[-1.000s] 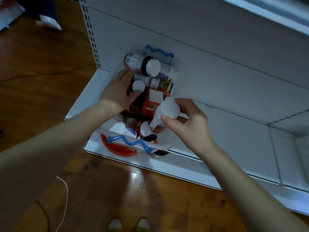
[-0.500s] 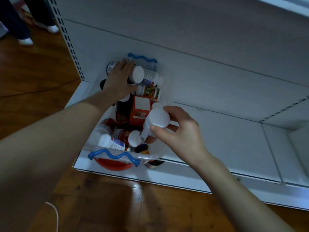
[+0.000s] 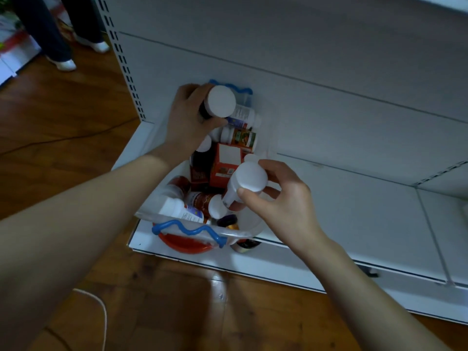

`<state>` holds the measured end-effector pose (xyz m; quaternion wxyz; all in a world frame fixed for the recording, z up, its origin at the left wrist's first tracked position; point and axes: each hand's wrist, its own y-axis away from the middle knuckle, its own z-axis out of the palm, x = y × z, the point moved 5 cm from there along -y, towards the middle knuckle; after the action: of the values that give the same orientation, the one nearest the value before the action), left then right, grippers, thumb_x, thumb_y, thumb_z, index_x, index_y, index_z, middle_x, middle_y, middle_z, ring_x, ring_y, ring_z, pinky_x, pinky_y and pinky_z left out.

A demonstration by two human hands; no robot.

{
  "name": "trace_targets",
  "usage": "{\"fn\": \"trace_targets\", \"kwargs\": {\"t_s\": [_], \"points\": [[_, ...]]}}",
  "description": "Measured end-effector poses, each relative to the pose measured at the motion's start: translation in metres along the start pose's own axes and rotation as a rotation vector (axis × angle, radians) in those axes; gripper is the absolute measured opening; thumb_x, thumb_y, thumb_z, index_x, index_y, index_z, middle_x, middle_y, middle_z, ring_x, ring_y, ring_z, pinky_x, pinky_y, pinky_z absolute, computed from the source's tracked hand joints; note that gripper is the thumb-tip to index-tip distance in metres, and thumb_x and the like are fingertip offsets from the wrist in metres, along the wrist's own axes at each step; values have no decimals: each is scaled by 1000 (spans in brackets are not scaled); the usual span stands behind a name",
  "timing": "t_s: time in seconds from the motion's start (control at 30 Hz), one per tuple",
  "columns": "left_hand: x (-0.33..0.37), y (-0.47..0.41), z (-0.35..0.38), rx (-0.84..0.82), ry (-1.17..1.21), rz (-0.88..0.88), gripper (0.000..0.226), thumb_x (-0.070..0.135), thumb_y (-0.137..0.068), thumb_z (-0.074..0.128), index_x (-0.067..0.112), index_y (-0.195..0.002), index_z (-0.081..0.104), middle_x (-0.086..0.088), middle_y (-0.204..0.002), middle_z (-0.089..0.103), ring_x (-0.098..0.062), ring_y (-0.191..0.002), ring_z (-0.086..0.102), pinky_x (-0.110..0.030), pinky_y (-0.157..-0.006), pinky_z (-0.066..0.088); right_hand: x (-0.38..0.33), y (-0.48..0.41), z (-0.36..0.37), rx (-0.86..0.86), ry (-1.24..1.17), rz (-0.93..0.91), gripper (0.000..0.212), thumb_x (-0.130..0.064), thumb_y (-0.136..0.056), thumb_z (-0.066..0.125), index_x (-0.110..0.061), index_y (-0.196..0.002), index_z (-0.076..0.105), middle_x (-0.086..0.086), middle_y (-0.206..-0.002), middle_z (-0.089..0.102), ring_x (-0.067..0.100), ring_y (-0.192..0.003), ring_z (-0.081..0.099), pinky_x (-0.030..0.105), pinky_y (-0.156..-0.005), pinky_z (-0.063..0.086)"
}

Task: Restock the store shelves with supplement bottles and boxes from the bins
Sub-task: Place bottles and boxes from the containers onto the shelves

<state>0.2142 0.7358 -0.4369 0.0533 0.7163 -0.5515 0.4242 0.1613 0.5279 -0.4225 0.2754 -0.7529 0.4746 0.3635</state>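
The clear bin [image 3: 243,234], crammed with bottles, blocks the left end of the bottom shelf [image 3: 354,211]. The left grip [image 3: 187,120] on a dark bottle [image 3: 220,101] and the right grip [image 3: 283,206] on a white bottle [image 3: 249,177] crowd the space above it. Rightward the deck lies open up to what seems a thin divider [image 3: 431,231]. The back panel [image 3: 329,110] walls the rear.

Glossy wood floor [image 3: 157,300] — matt metal shelf [image 3: 354,211], clear plastic bin [image 3: 243,233].

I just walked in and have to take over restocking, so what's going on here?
A person works over a clear plastic bin with blue wavy handles on the white bottom shelf. The left hand grips a dark bottle with a wide white cap at the bin's far end; the right hand holds a white-capped white bottle above the bin. More bottles and a red cardboard box lie inside.
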Motion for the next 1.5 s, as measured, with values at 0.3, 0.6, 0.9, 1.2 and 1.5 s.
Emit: {"fn": "trace_targets", "kwargs": {"t_s": [0.3,0.6,0.9,1.2,1.5], "points": [[45,66,-43,-15,249,-168,68,14,-74,76,6,-133,44,8,-125,42,0,-117,34,7,-90,20,-25,28,-21,48,-46,72,56,-28,-72,74,-11,-121,51,-1,-115,54,10,-105,52,21,-89,44],[94,146,-100,-44,416,-381,59,17,-75,75,16,-128,49,9,-120,51,-1,-114,45,-15,-98,38,-64,86,-59,38,-106,140,44,-26,-74,73,-21,-110,50,-18,-101,53,7,-103,53,20,-90,46],[193,166,-171,-89,509,-425,46,20,-75,76,28,-114,53,23,-101,53,16,-87,49,0,-79,40,-123,122,-152,75,-139,153,28,-17,-80,69,-18,-104,56,-10,-94,59,1,-86,56,4,-71,45],[323,148,-188,-170,672,-303,33,16,-72,77,24,-99,59,18,-91,61,14,-78,57,-7,-71,45,-161,142,-286,191,-49,124,10,-32,-80,69,-25,-84,64,1,-82,64,11,-76,56,38,-73,50],[471,146,-138,-207,795,-204,31,14,-73,76,16,-101,62,10,-90,65,9,-73,59,-9,-69,47,-128,191,-441,303,102,131,47,-52,-76,64,-5,-78,60,4,-69,55,16,-61,50,37,-57,42]]}}
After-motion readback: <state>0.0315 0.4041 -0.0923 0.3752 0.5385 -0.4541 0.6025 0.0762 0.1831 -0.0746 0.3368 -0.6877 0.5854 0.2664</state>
